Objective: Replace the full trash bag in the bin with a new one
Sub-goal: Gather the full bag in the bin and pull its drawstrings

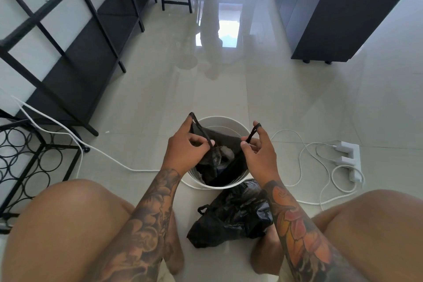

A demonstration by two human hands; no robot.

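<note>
Squatting: person is crouched over the bin (pixel 223 119), knees either side, bare feet on the floor (pixel 263 89)
Bin: white, round, upright on the floor, mouth facing straight up at the camera
Bag (pixel 225 162): black, sits inside the bin, still open at the top, some pale trash showing in it; its top edge is stretched across the bin mouth, so the long axis of the opening runs left to right
Handles: two thin black loops, one pulled up and out to each side, left one (pixel 198 126) poking up past the far left rim, right one (pixel 254 131) over the right rim
Left hand (pixel 185 151): fingers curled, pinching the left loop between thumb and fingers
Right hand (pixel 258 151): loop hooked over a raised finger, thumb closing on the strand lower down, so it's gripping too
Spare bag (pixel 231 215): crumpled black heap on the floor just in front of the bin, between the feet, a loop sticking out on its left side
Cables (pixel 109 158): white, running along the floor behind and around the bin, to a power strip (pixel 348 155) on the right
Shelf (pixel 75 36): black frame along the left wall
</note>
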